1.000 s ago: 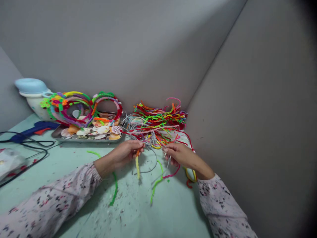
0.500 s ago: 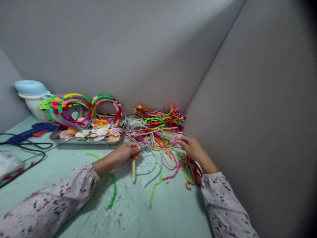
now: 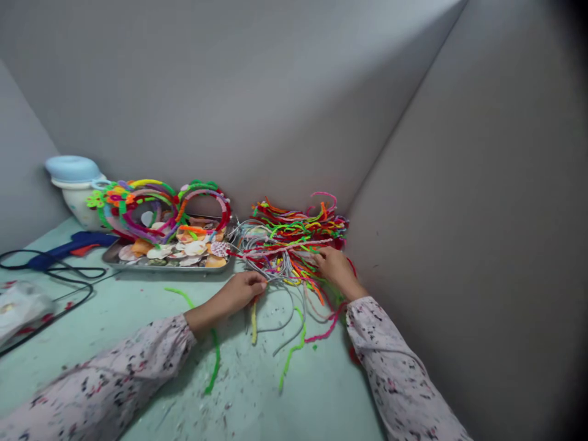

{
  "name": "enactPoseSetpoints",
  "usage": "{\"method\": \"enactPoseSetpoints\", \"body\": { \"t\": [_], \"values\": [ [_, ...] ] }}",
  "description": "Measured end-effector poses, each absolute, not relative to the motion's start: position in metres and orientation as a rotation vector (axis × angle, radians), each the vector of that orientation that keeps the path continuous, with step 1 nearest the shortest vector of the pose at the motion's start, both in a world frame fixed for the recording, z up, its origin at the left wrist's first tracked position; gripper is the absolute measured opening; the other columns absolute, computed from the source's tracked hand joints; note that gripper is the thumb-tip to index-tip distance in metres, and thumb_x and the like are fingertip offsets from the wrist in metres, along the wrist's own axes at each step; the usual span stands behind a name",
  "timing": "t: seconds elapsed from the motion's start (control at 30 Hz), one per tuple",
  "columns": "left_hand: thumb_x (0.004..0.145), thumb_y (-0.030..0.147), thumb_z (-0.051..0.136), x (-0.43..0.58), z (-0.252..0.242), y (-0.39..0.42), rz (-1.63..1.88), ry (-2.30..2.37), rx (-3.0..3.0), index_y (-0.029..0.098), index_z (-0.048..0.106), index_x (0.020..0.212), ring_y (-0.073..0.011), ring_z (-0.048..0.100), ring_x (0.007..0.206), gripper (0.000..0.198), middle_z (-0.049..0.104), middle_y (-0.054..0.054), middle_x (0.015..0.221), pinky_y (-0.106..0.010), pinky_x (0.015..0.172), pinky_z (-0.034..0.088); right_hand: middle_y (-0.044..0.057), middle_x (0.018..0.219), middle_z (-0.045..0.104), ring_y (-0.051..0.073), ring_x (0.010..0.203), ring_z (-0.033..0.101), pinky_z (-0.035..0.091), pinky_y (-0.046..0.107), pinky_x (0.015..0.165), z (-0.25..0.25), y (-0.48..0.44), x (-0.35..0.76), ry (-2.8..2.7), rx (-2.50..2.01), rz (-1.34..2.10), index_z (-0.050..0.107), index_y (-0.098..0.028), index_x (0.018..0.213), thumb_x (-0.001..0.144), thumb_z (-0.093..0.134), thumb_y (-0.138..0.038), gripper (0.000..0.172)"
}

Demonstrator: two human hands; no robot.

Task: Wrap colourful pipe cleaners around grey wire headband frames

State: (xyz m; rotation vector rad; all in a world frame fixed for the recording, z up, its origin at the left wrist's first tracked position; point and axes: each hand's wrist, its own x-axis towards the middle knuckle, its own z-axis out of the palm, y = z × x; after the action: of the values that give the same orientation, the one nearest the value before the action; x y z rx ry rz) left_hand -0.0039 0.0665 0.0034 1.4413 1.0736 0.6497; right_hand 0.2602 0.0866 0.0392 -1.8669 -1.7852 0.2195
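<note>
Fingers and thumb of my left hand (image 3: 241, 293) are pinched together at the front left of a pile of fuzzy pipe cleaners (image 3: 303, 226). Whatever they hold is too small to make out. My right hand (image 3: 339, 271) reaches into the right side of the pile, its fingertips among the coloured strands and partly hidden. Thin grey strands (image 3: 287, 263) run through the middle of the heap. Just below my left hand a short yellow pipe cleaner (image 3: 254, 324) lies on the table, and a lime-green one (image 3: 290, 361) trails toward me.
A metal tray (image 3: 169, 268) of seashells stands left of the pile, with several pipe-cleaner hoops (image 3: 151, 184) on it. Farther left are a blue glue gun (image 3: 68, 248) with its black cord, a blue-lidded cup (image 3: 76, 190) and a plastic bag (image 3: 21, 306). Grey walls close off the back and right.
My right hand has moved left, deeper into the pile, and its forearm now covers the yellow and red handles seen beside it. My left hand stays nearly in place. The view has shifted slightly.
</note>
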Motion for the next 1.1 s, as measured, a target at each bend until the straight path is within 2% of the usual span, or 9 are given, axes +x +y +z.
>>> {"method": "enactPoseSetpoints", "body": {
  "t": [0.17,0.37,0.6,0.77,0.83,0.97,1.1],
  "values": [
    [0.069,0.036,0.059,-0.005,-0.001,0.068,0.657,1.090,1.499,0.013,0.061,0.081,-0.0108,0.044,0.048,0.026,0.053,0.001,0.059,-0.024,0.046,0.035,0.004,0.074,0.069,0.014,0.060,0.057,0.040,0.024,0.055,0.059,0.087,0.274,-1.598,-1.750,0.406,0.063,-0.018,0.079,0.085,0.042,-0.043,0.033],
    [0.069,0.038,0.059,-0.005,-0.002,0.069,0.652,1.097,1.519,0.014,0.060,0.076,-0.0114,0.045,0.049,0.025,0.052,0.000,0.058,-0.024,0.047,0.035,0.003,0.072,0.068,0.011,0.053,0.053,0.039,0.022,0.048,0.075,0.079,0.283,-1.413,-1.627,0.732,0.059,-0.018,0.076,0.076,0.050,-0.046,0.029],
    [0.070,0.040,0.059,-0.005,-0.003,0.069,0.647,1.099,1.531,0.014,0.060,0.076,-0.0108,0.043,0.048,0.027,0.052,0.001,0.057,-0.024,0.047,0.034,0.004,0.064,0.067,0.012,0.053,0.054,0.038,0.023,0.051,0.057,0.087,0.300,-1.485,-1.880,0.483,0.065,-0.015,0.074,0.079,0.050,-0.036,0.027],
    [0.069,0.040,0.060,-0.005,-0.001,0.068,0.640,1.099,1.534,0.015,0.060,0.074,-0.0114,0.043,0.049,0.026,0.051,0.001,0.057,-0.024,0.047,0.034,0.005,0.071,0.071,0.011,0.048,0.056,0.038,0.022,0.049,0.054,0.091,0.310,-1.554,-2.018,0.392,0.068,-0.014,0.088,0.086,0.044,-0.034,0.032],
    [0.068,0.039,0.060,-0.005,0.000,0.068,0.636,1.100,1.539,0.014,0.060,0.074,-0.0113,0.043,0.049,0.026,0.052,0.001,0.057,-0.024,0.047,0.033,0.007,0.074,0.072,0.013,0.054,0.059,0.039,0.023,0.053,0.056,0.089,0.310,-1.595,-2.092,0.312,0.070,-0.014,0.086,0.085,0.046,-0.030,0.029],
    [0.068,0.039,0.059,-0.006,0.003,0.067,0.628,1.102,1.545,0.014,0.060,0.075,-0.0112,0.043,0.049,0.025,0.052,0.002,0.057,-0.024,0.047,0.033,0.015,0.089,0.073,0.020,0.080,0.065,0.042,0.026,0.067,0.063,0.081,0.307,-1.651,-2.213,0.098,0.072,-0.014,0.086,0.083,0.050,-0.024,0.025],
    [0.068,0.040,0.059,-0.005,0.005,0.065,0.624,1.111,1.536,0.014,0.059,0.075,-0.0114,0.043,0.050,0.026,0.051,0.002,0.058,-0.024,0.048,0.034,0.017,0.090,0.072,0.025,0.084,0.067,0.043,0.030,0.070,0.073,0.069,0.298,-1.684,-2.288,-0.059,0.072,-0.015,0.094,0.085,0.050,-0.028,0.027]
  ]
}}
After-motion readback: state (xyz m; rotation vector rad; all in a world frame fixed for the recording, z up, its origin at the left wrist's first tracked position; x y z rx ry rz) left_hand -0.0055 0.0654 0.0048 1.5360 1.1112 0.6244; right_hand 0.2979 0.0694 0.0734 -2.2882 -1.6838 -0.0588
